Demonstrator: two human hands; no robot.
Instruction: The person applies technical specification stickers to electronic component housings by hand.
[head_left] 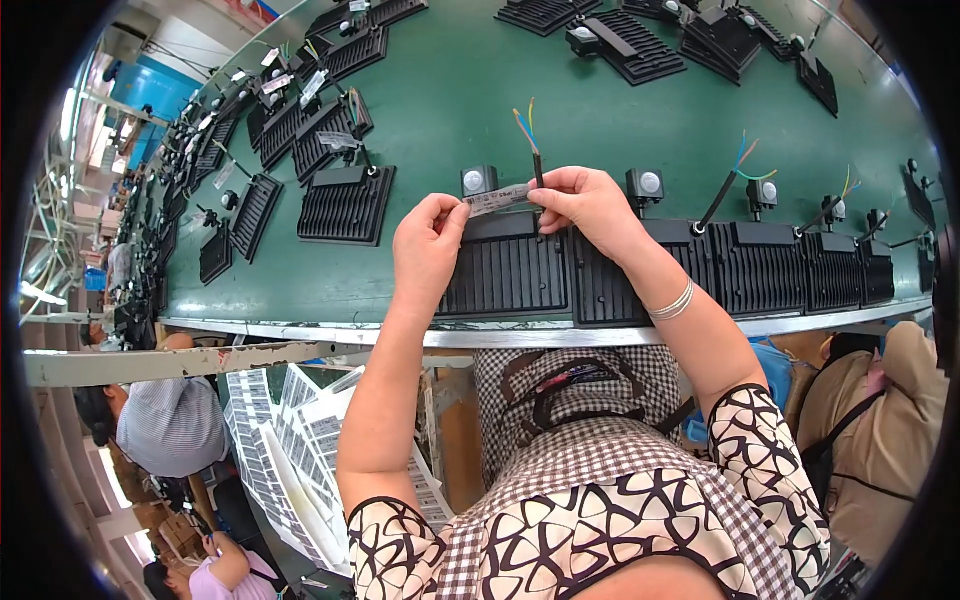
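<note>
Between my two hands a silvery printed label (498, 200) is stretched flat, beside a black cable (538, 168) with bare coloured wires at its top. My left hand (430, 240) pinches the label's left end between thumb and fingers. At the other end my right hand (585, 205) pinches it close against the cable. Below them lies a black finned floodlight housing (505, 275) at the table's front edge. A sensor head (479, 181) with a pale dome stands just behind the label.
More finned floodlights with upright cables (755, 270) line the front edge to the right. Labelled floodlights (345, 205) crowd the green table (430, 120) at left. Label sheets (300, 450) hang below the edge. Co-workers (175, 425) sit at left and right.
</note>
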